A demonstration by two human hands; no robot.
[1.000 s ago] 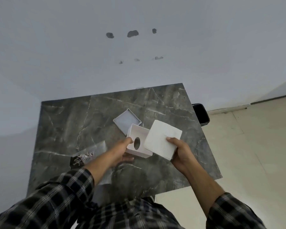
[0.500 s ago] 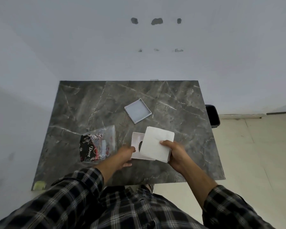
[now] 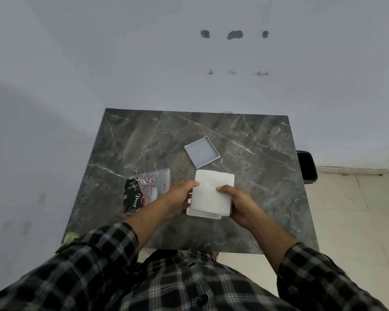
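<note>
A white stack of folded tissues [image 3: 211, 191] lies over a white square box [image 3: 202, 214], hiding most of the box and its round hole. My right hand [image 3: 236, 203] grips the stack at its right edge, thumb on top. My left hand [image 3: 180, 198] holds the box at its left side, fingertips touching the stack's left edge. The box's grey square lid [image 3: 202, 151] lies upside down on the dark marble table [image 3: 256, 176], just beyond the stack.
A clear plastic packet [image 3: 144, 191] with black and red print lies left of my left hand. A black bin [image 3: 307, 166] stands on the floor past the table's right edge. A white wall backs the table.
My right hand has brought the tissue stack left and down over the box, covering its hole. The view has shifted, so the table sits more squarely before me.
</note>
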